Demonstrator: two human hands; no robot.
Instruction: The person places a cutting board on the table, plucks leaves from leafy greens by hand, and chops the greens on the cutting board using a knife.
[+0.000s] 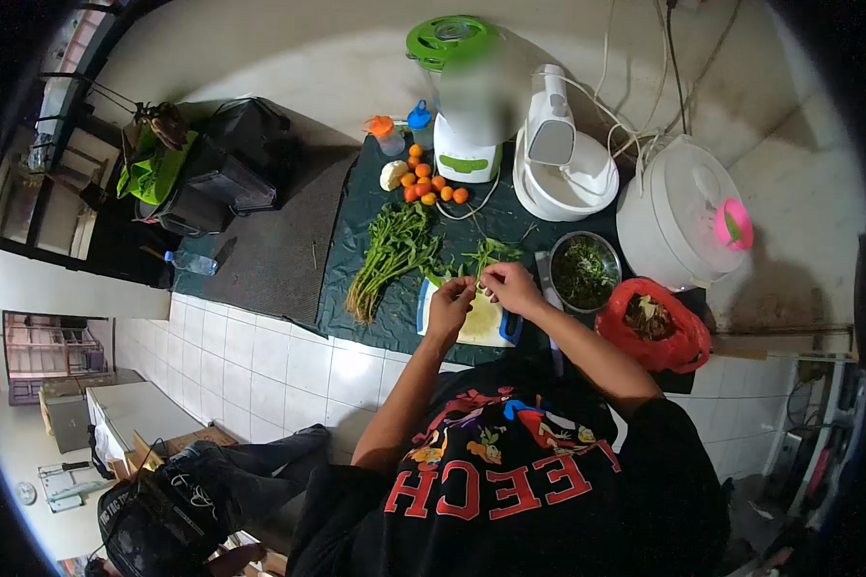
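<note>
Above a cutting board (481, 325) with blue corners, my two hands are close together. My left hand (450, 306) has its fingers pinched on a green stem. Beside it, my right hand (510, 288) is also closed, its fingertips on the same greens (491, 254), whose leaves spread just beyond the hands. A large bunch of leafy greens (394, 252) lies left of the board. On the right, a steel bowl (585, 271) holds picked leaves, and a knife (547, 279) lies between bowl and board.
Small orange fruits (423, 183), a white cauliflower piece (393, 175) and a blender (467, 149) stand farther back. A white stand mixer (558, 154), a big white container (678, 216) and a red plastic bag (652, 327) are right. A person (183, 495) is at lower left.
</note>
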